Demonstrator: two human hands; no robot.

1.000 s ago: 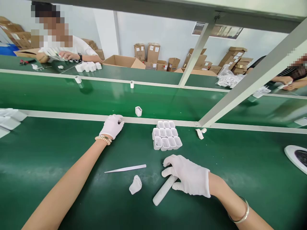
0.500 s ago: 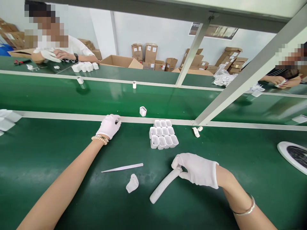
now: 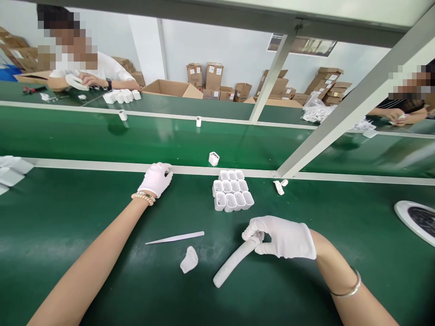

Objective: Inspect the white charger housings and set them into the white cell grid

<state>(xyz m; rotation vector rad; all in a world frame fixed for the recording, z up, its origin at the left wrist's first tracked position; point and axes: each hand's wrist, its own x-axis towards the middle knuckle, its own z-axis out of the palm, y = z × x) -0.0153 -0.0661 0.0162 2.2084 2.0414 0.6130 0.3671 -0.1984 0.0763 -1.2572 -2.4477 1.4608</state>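
- Fingers of the right hand are closed in a pinch on the upper end of the roll; one second ago they were spread loosely over it.
- That end now looks bent between the fingers, so I judge that the handling is at the end of the roll, not along its length.
- The roll lies slanting on the tabletop, its free end toward the near edge.
- The left hand has stayed at the far edge, fingers curled at the rail; I cannot tell if they hold anything.
- The lump and the stick lie left of the roll, apart from it, unchanged.
- Near the far edge, the cups stand in three rows, with scraps to their right.
- Behind the rail, the small case on the belt has moved rightward, closer behind the cups.
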